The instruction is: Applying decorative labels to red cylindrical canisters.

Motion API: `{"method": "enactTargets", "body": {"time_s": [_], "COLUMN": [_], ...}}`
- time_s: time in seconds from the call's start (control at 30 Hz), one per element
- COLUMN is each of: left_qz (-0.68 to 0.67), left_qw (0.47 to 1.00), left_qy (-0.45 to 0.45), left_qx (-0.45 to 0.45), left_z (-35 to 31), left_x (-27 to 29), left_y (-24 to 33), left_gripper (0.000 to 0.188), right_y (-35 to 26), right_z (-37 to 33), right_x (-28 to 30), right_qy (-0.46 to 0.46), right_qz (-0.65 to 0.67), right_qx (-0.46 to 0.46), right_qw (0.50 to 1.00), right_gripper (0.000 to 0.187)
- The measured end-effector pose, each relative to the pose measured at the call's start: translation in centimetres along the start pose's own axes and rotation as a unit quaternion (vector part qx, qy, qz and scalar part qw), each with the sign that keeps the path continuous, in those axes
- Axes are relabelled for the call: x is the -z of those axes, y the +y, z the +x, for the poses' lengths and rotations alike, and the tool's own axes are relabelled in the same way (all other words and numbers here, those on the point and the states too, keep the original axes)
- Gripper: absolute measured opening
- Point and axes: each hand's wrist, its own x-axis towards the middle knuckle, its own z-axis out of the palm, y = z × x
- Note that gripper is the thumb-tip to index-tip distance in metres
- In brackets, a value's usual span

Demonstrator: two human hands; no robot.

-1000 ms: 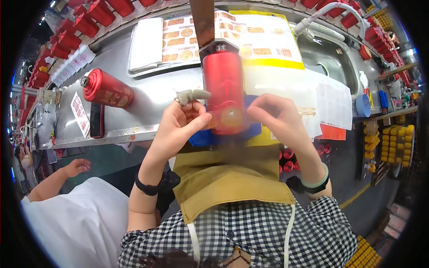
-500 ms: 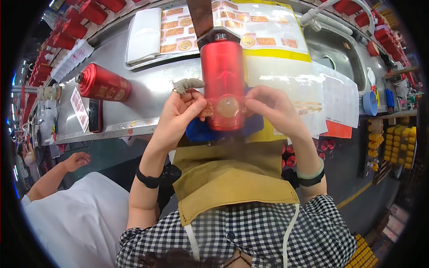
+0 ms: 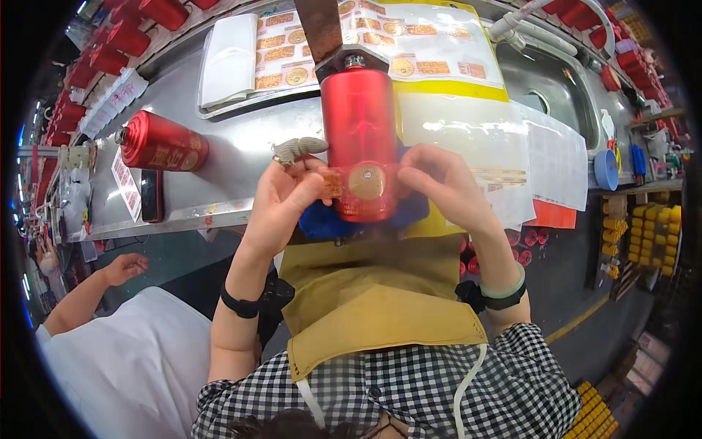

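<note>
A glossy red bottle lies with its neck away from me, against a metal bracket. Across its near end spreads a clear decal with a round gold emblem and gold print. My left hand pinches the decal's left edge between thumb and fingers; a grey knitted cover sits on one of its fingers. At the opposite edge, my right hand has thumb and forefinger closed on the film. A blue cloth shows under the bottle's near end.
Another red bottle lies on the steel bench at left, near a phone and a printed sheet. Gold decal sheets lie behind. A sink and blue cup are at right. A co-worker's hand shows at lower left.
The whole view has shifted slightly, so the bottle appears a little farther left and lower. Both hands keep their places at the decal's edges, with the left fingers slightly repositioned.
</note>
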Motion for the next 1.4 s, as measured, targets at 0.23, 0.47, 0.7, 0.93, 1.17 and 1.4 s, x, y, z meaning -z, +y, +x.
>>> {"method": "enactTargets", "body": {"time_s": [0.23, 0.47, 0.7, 0.93, 1.17, 1.4], "left_qz": [0.1, 0.106, 0.107, 0.114, 0.122, 0.121], "left_qw": [0.995, 0.993, 0.993, 0.992, 0.991, 0.991], "left_qy": [0.017, 0.036, 0.038, 0.049, 0.051, 0.054], "left_qx": [-0.022, -0.025, -0.023, -0.021, -0.019, -0.019], "left_z": [0.28, 0.05, 0.01, 0.01, 0.0, 0.17], "left_x": [-0.18, -0.48, -0.62, -0.67, -0.66, -0.75], "left_y": [-0.18, -0.11, -0.08, -0.21, -0.14, -0.03], "left_gripper": [0.036, 0.034, 0.035, 0.036, 0.039, 0.039], "right_y": [0.31, -0.33, 0.11, -0.57, -0.25, -0.31], "right_z": [-0.02, -0.05, -0.01, -0.03, 0.08, 0.2], "right_x": [-0.29, -0.6, -0.48, -0.47, -0.44, -0.41], "right_qy": [0.002, 0.016, 0.014, 0.014, 0.015, 0.019], "right_qz": [0.028, -0.012, 0.011, -0.02, -0.015, -0.017], "right_qx": [0.008, -0.005, -0.004, -0.012, -0.007, -0.011], "right_qw": [1.0, 1.0, 1.0, 1.0, 1.0, 1.0], "right_gripper": [0.015, 0.016, 0.016, 0.016, 0.018, 0.018]}}
